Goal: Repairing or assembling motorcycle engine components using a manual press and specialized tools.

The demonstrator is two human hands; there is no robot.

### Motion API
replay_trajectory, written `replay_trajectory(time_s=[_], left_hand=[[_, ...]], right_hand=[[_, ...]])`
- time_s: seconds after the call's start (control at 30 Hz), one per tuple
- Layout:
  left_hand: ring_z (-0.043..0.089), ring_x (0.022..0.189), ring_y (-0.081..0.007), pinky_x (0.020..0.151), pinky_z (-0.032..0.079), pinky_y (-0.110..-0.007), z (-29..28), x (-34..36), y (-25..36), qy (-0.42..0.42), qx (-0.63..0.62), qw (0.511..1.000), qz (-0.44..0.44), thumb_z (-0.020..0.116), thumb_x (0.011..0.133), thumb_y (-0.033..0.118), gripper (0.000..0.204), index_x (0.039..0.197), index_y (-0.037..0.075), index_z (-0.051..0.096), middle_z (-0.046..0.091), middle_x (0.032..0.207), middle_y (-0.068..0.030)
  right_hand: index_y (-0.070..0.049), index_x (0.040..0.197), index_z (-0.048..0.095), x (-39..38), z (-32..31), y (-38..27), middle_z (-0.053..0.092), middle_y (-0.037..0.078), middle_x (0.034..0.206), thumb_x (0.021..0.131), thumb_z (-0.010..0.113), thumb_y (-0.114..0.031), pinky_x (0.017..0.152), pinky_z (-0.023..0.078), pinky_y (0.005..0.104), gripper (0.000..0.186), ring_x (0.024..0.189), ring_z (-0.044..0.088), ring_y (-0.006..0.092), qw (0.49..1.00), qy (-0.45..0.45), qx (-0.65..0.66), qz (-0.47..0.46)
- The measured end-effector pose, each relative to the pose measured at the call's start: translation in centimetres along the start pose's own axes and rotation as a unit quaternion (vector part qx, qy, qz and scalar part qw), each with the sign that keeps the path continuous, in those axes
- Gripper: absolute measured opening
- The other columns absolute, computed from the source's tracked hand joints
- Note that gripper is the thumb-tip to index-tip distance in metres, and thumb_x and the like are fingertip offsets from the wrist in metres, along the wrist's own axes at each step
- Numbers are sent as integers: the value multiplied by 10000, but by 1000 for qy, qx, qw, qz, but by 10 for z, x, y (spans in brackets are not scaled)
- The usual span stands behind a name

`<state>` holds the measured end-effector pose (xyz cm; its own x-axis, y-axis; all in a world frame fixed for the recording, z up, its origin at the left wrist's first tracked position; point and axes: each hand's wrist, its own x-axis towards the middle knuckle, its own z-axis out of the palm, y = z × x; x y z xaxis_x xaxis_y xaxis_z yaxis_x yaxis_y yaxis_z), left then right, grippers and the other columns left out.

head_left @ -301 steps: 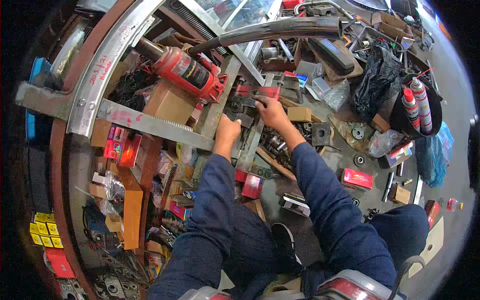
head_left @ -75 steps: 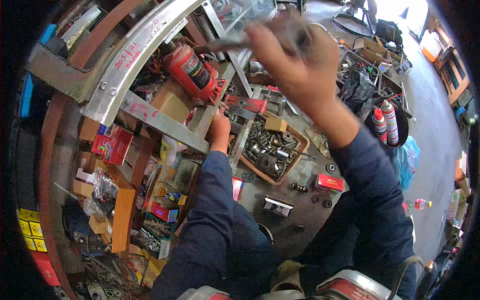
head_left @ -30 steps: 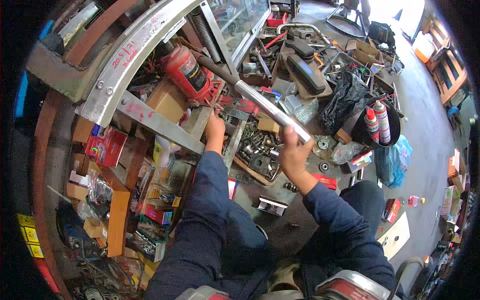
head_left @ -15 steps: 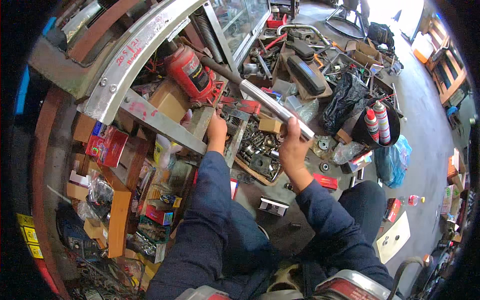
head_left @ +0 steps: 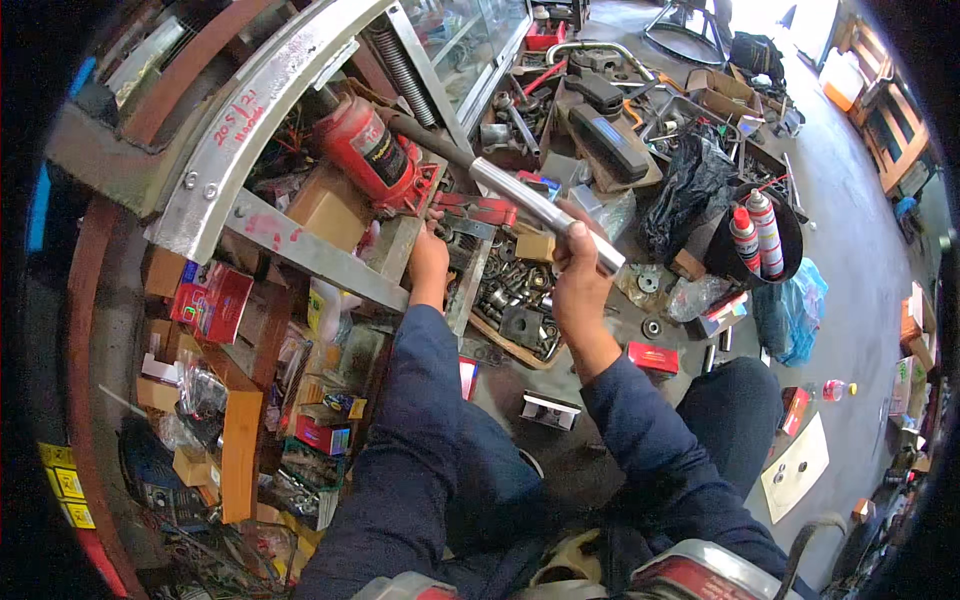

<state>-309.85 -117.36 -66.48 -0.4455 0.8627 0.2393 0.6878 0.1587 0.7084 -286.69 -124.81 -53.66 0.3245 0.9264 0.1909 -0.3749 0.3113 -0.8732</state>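
A red bottle jack stands tilted in a metal frame at the upper left. Out of its side runs a dark rod, sleeved by a shiny silver pipe that slopes down to the right. My right hand is closed round the pipe near its free end, thumb on top. At the jack's base, my left hand reaches up beside a metal beam with curled fingers; what they grip is hidden. A red flat lever piece lies just right of those fingers.
Below the pipe, a tray holds loose metal parts. Tools and a black case crowd the floor ahead. A black bucket with two spray cans stands to the right. Cartons and an orange-brown wooden board fill the left side.
The view has shifted slightly, moving the jack and frame a little left in the picture. My right hand still holds the pipe, with more of its fingers now showing above it. The left hand stays by the jack.
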Motion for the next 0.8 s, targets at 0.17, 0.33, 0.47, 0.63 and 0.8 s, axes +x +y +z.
replay_trajectory(time_s=[0.17, 0.33, 0.47, 0.63, 0.8], left_hand=[[593, 986, -343, 838, 441, -408, 6, 8, -11, 43, -126, 982, 134, 373, 976, 159, 198, 1069, 90, 534, 626, 1028, -181], [595, 990, -350, 862, 438, -413, 7, 16, -14, -6, -156, 984, 82, 391, 977, 204, 243, 1022, 46, 571, 630, 1035, -202], [594, 979, -378, 839, 442, -434, 2, 1, 0, 57, -47, 995, 60, 408, 976, 256, 294, 1051, 47, 600, 642, 1039, -206], [613, 1000, -309, 830, 462, -398, 0, -5, 7, -22, 32, 998, 40, 398, 911, 11, 197, 1004, 30, 571, 663, 1035, -139], [601, 926, -325, 798, 444, -394, 4, 0, -3, -17, -97, 994, 53, 398, 954, 108, 194, 917, 32, 573, 638, 1019, -161]], right_hand=[[17, 894, 681, 53, 58, -67, 675, 59, 737, 894, 579, -196, 631, 494, 318, 236, 640, 617, 156, 956, -75, -47, -280], [-28, 834, 689, 96, 120, -107, 648, 77, 672, 851, 623, -224, 607, 500, 353, 208, 597, 615, 229, 906, -120, -118, -389], [-42, 931, 690, 29, 46, -38, 625, 19, 742, 882, 600, -218, 579, 472, 269, 204, 619, 577, 106, 971, -54, 23, -232], [-43, 1079, 651, 4, -3, 0, 576, 7, 831, 934, 532, -227, 623, 381, 213, 263, 717, 488, 72, 996, -55, 51, 38], [-52, 1174, 575, 43, 18, 3, 612, 55, 903, 916, 594, -291, 757, 448, 270, 353, 856, 551, 134, 975, -128, -44, -174]])
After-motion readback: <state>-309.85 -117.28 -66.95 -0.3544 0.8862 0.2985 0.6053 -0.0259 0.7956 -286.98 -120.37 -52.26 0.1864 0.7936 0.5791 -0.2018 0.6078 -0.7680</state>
